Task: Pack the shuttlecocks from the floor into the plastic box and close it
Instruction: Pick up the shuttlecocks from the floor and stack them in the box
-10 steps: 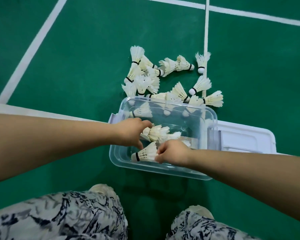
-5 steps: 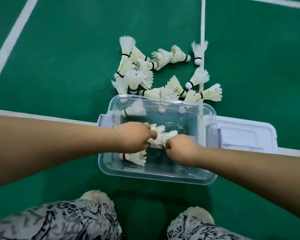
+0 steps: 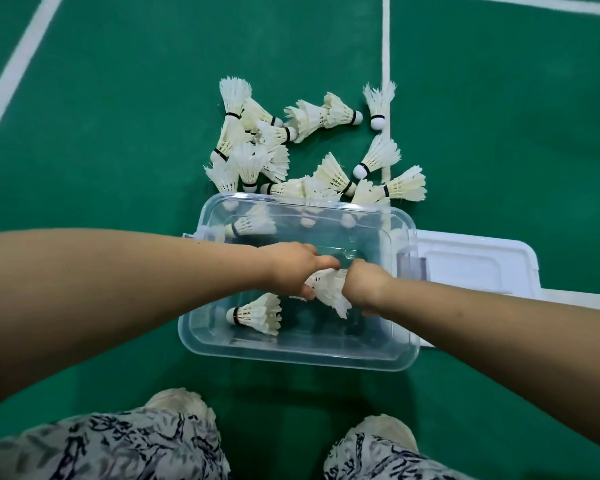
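Observation:
A clear plastic box (image 3: 291, 351) sits open on the green floor in front of me. Over its middle, my left hand (image 3: 291, 268) and my right hand (image 3: 364, 285) both grip a bunch of white shuttlecocks (image 3: 328, 291) between them. One loose shuttlecock (image 3: 257, 313) lies on the box floor near the left front. Another shuttlecock (image 3: 250, 225) shows at the far left wall of the box. Several shuttlecocks (image 3: 312, 150) lie scattered in a pile on the floor just beyond the box.
The white lid (image 3: 475, 268) lies flat on the floor against the box's right side. White court lines (image 3: 386, 46) cross the green floor. My patterned trouser knees (image 3: 111, 448) and shoes (image 3: 388, 431) are at the bottom of the view.
My two hands have drawn together over the box's middle, both gripping the same bunch. The shuttlecock near the left front lies free on the box floor.

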### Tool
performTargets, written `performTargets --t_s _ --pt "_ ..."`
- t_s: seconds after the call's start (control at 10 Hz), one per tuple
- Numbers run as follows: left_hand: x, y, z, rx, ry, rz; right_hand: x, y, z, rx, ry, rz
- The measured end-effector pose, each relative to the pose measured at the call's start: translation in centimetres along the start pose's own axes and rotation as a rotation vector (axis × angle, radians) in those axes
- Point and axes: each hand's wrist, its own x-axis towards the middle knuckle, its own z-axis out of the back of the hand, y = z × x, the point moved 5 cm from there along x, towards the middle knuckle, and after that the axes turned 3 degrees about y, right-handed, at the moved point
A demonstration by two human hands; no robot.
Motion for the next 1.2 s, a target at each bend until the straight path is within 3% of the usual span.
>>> performTargets --t_s 0.2,0.4,0.7,1.2 --pt "0.5 -0.2 0.1 -0.05 -0.097 0.005 0.3 -0.3 -0.4 0.412 -0.021 0.028" --pt "0.4 0.3 -0.1 0.006 -0.107 0.044 -0.9 1.2 0.4 0.359 -0.1 0.079" --pt "-0.1 0.5 0.0 -0.023 -0.152 0.085 -2.5 2.9 3.8 -0.096 -0.206 0.269" --pt "-0.2 1.2 0.0 -0.243 -0.169 0.109 2.2 1.3 2.2 0.144 -0.089 0.027"
